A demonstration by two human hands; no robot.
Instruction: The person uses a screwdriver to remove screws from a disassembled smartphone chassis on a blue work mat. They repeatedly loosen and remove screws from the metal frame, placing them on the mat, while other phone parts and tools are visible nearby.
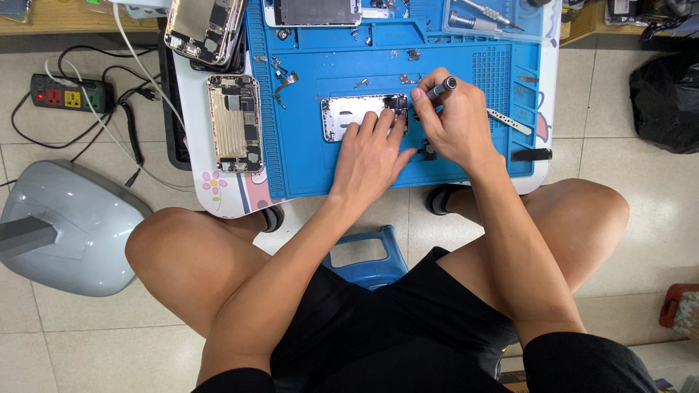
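Head view looks down on a blue work mat (364, 175) laid over a small low table, where an opened phone shell (349, 116) lies flat near the mat's middle. The left hand (368, 156) rests on it with fingers spread flat, pinning its right end, while the right hand (451, 124) is closed around a thin grey screwdriver (442, 88), tip angled down toward the shell's right edge. The shell looks light, stiff and slick, likely to skate on the mat unless pressed from above; its thin edges seem the safest hold, away from the delicate inner parts. Tiny screws and small brackets (287, 76) lie loose just beside it and could be swept off. Another opened phone (234, 124) lies to the left off the mat, a metal pry tool (510, 121) to the right, and a power strip (71, 93) on the floor.
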